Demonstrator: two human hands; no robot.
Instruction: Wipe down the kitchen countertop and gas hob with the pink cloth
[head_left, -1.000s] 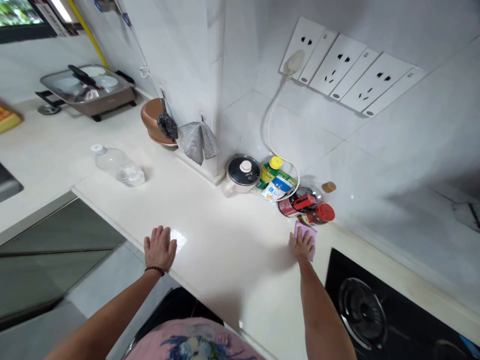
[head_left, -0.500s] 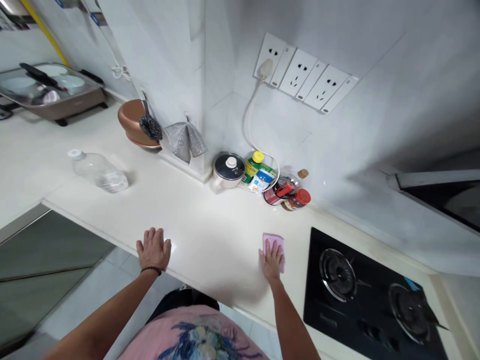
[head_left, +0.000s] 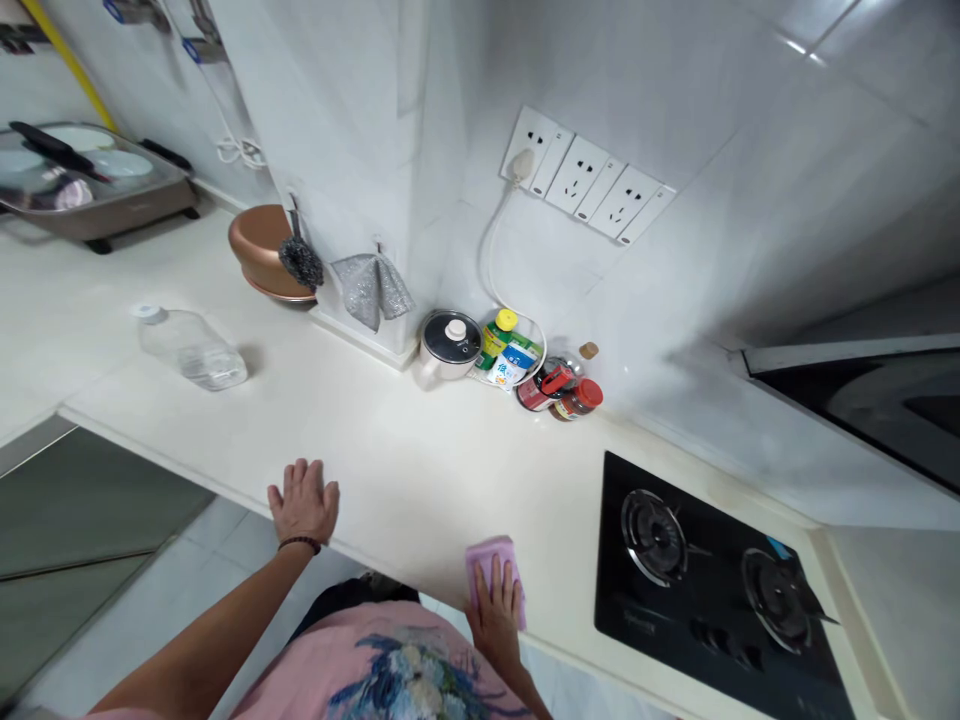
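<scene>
On the counter's front edge my left hand (head_left: 304,502) rests palm down, its fingers stretched out and nothing in it. My right hand (head_left: 495,612) holds a folded pink cloth (head_left: 487,552) under its fingers, pressed onto the white countertop (head_left: 390,480) near the front edge. The cloth's far part shows beyond the fingertips; the rest is under the hand. To the right of that hand lies a black gas hob (head_left: 675,620) with two burners.
Along the wall stand a small lidded pot (head_left: 448,345), a yellow-capped bottle (head_left: 496,338), a white-and-blue packet (head_left: 514,362) and a red-lidded jar (head_left: 581,398). A clear plastic bottle (head_left: 191,345) lies at left, near a copper-coloured pan (head_left: 262,245) and an electric pan (head_left: 127,205).
My right hand has slid the pink cloth toward me and to the left, to the counter's front edge. My left hand stays in place. The view has shifted slightly.
</scene>
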